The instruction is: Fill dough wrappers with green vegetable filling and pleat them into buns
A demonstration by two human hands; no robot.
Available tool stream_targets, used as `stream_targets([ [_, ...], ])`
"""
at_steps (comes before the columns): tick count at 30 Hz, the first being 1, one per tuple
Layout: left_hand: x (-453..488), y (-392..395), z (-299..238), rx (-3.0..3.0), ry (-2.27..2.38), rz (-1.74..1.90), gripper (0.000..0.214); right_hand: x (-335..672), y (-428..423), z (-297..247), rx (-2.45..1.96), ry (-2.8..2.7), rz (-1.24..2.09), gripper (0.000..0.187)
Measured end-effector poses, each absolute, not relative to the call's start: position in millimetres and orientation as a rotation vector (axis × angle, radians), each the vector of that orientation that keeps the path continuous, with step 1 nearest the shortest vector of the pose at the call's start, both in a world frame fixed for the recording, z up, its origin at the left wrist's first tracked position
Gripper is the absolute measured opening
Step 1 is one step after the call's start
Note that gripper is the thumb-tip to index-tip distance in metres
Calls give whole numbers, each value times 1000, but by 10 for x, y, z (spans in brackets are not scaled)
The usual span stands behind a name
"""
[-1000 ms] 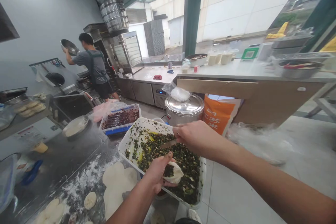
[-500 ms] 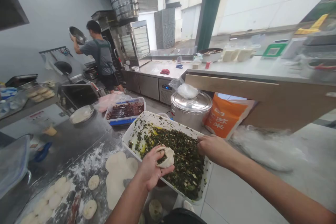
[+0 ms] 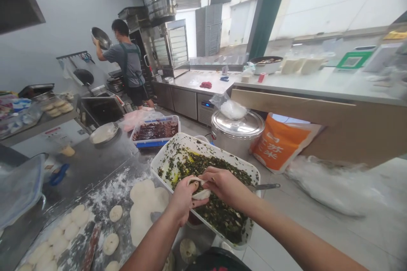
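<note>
while left hand (image 3: 182, 200) cups soft dough (image 3: 199, 194), right fingers (image 3: 210, 174) pinch its edge, above oily chopped greens (image 3: 219, 216)

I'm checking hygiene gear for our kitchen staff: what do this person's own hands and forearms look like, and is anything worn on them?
The left hand and right hand are bare, with no gloves. The left forearm and right forearm show no sleeve in view, and no watch, bracelet or ring can be made out on either.
</note>
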State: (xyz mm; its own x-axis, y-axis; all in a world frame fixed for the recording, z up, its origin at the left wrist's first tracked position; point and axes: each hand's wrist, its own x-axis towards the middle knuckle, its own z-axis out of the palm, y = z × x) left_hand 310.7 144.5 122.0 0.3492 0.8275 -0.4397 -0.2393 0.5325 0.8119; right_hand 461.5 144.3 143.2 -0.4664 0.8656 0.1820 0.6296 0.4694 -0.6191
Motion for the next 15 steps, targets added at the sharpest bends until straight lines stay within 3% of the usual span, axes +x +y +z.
stream_targets([
  [7, 3137, 1510, 1160, 493, 835, 722, 29, 4676, 1495, 1337, -1284, -2124, 630, 19],
  [15, 3302, 1484, 1068, 785, 1030, 811, 34, 4685, 1468, 1401, -1506, -2357, 338, 16],
])
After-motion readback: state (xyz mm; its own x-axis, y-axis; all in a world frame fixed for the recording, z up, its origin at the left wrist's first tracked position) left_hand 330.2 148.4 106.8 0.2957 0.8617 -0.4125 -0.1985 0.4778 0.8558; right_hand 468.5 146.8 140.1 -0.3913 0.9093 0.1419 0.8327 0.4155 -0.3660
